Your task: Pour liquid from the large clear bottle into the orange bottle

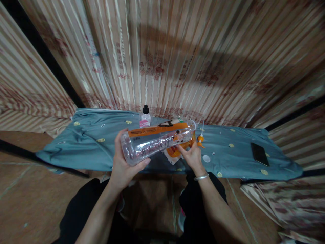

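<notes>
While the left hand point(124, 167) grips a clear, orange-labelled plastic bottle point(152, 144) over the blue-clothed table's point(228, 159) near edge, the right hand point(194, 158) seems closed around a translucent orange bottle point(174, 151) beneath, presumably steadying it.

Head view, facing forward-down, apparently near held bottle point(157, 141).

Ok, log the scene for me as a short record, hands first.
Left hand: holding the clear bottle, tilted well over, neck toward the right
Right hand: at the orange container; grip partly hidden
Right of container: orange pump, white disc
Far right: dark phone-like slab
Behind clear bottle: black-capped bottle
Surface: teal patterned cloth
</notes>
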A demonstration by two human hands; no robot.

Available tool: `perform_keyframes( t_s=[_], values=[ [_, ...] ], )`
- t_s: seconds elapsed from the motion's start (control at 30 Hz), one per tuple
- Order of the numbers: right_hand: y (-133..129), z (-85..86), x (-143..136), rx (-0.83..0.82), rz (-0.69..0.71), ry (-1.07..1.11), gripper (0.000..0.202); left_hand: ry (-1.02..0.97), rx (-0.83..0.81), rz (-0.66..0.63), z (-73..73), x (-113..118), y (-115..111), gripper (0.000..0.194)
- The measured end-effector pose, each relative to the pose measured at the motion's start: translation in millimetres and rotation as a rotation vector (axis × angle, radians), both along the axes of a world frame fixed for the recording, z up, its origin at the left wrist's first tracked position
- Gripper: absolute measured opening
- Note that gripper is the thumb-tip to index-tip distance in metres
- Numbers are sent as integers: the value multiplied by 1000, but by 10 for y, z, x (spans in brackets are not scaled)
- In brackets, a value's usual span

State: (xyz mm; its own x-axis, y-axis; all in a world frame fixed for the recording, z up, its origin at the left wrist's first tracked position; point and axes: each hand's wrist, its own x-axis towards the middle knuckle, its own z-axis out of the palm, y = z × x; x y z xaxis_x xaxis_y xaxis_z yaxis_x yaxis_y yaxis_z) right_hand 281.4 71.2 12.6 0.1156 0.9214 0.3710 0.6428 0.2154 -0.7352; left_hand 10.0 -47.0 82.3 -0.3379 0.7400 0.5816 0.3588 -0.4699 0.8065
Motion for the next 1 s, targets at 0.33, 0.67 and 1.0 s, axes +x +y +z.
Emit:
perform_keyframes(
  t_s=[0.33, 0.67, 1.0],
  values=[
    [-18, 41, -24, -6, -3, 16, 83, -12, -19, -21, 11, 15, -8, 96],
    [-22, 60, -24, -3, 6, 27, 80, -4, 6, 3, 12, 20, 1, 97],
    [-21, 63, -22, -35, -9, 18, 82, -3, -8, -13, 2, 11, -1, 97]
  ],
)
